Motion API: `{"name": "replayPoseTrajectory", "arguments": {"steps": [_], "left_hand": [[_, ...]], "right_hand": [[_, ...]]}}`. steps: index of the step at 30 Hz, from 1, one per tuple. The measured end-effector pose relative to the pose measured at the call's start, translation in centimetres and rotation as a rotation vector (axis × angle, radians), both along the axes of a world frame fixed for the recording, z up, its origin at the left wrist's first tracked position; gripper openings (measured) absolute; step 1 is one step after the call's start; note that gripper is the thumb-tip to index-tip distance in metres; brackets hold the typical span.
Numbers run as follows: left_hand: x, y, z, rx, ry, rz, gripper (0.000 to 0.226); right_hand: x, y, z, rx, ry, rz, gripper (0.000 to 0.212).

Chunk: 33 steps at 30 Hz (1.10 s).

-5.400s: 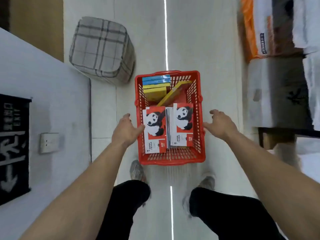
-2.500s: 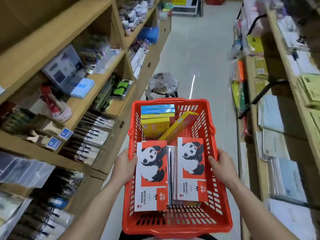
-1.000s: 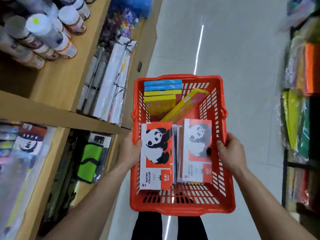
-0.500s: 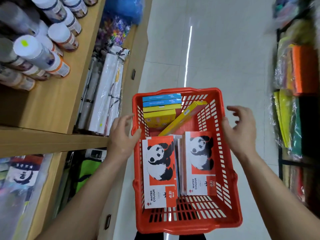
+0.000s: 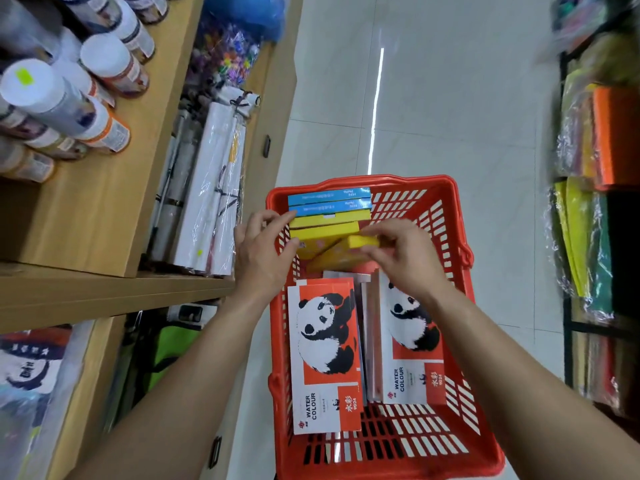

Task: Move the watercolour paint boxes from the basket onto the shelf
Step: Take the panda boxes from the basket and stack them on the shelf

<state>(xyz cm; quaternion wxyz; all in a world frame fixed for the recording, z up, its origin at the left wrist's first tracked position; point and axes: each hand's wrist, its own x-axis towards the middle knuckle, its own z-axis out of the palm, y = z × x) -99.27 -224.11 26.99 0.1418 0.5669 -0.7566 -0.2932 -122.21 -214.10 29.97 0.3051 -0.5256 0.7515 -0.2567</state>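
- Far left: wooden shelf [image 5: 104,209] carries white-capped bottles [image 5: 65,98] lying on their sides; nearer the aisle, wrapped white rolls [image 5: 211,188] sit on the level below.
- Left hand [image 5: 263,258] is at the left rim of the red basket [image 5: 485,455], just right of the rolls. Its fingers [image 5: 273,218] are loosely spread and curled; the fingertips touch the left ends of the upright yellow boxes [image 5: 323,226]. Whether they grip a box cannot be told.
- Beyond those fingertips, against the far wall of the basket, stand two blue boxes [image 5: 329,200] on edge, touching the yellow ones.
- Between the two hands, a slanted yellow box [image 5: 341,254] leans across the basket.
- Right hand [image 5: 405,258] pinches the upper end of that slanted box, thumb below and fingers on top, pressed close together.
- Below both wrists, two panda boxes [image 5: 325,351] marked "WATER COLOUR" lie flat in the near half of the basket, one under each forearm, with thin grey packs on edge between them.
- Far right: a rack of wrapped coloured paper [image 5: 588,202], well apart from the right hand.
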Motion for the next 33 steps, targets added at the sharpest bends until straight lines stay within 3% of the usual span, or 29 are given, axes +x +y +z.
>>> {"name": "replayPoseTrajectory", "arguments": {"steps": [2,5,7,9,12,15,18,20,24,28,33], "left_hand": [[0.1,0.1,0.3,0.028,0.008,-0.006,0.044],[0.6,0.2,0.7,0.053,0.041,-0.025,0.044],[0.8,0.4,1.0,0.074,0.078,-0.031,0.048],[0.7,0.6,1.1,0.074,0.118,-0.02,0.049],[0.4,0.5,1.4,-0.009,0.134,0.004,0.029],[0.6,1.9,2.6,-0.084,0.069,0.058,0.027],[1.0,6.1,4.2,-0.099,0.066,0.045,0.026],[0.9,9.1,4.4,0.017,0.039,-0.045,0.032],[-0.4,11.8,2.4,0.292,-0.04,-0.052,0.061],[-1.2,12.0,1.2,0.257,-0.063,-0.063,0.062],[-0.4,12.1,0.6,0.236,-0.053,-0.087,0.062]], "right_hand": [[2.0,0.0,0.0,0.005,-0.065,0.043,0.027],[3.0,-0.5,1.1,-0.174,-0.293,-0.09,0.026],[2.3,0.0,1.4,-0.257,-0.245,-0.197,0.023],[1.4,0.9,0.7,-0.147,-0.106,-0.267,0.025],[0.6,2.0,-0.7,0.108,-0.161,-0.3,0.028],[-0.2,3.5,-1.5,0.241,-0.076,-0.277,0.038],[-0.4,7.0,-0.9,0.269,-0.051,-0.341,0.035],[0.5,9.6,-0.8,0.238,-0.026,-0.348,0.031],[4.7,11.4,-1.4,0.309,-0.305,-0.276,0.04],[8.0,9.9,-3.1,0.323,-0.397,-0.129,0.042],[10.3,11.2,-4.0,0.39,-0.448,-0.135,0.051]]}}
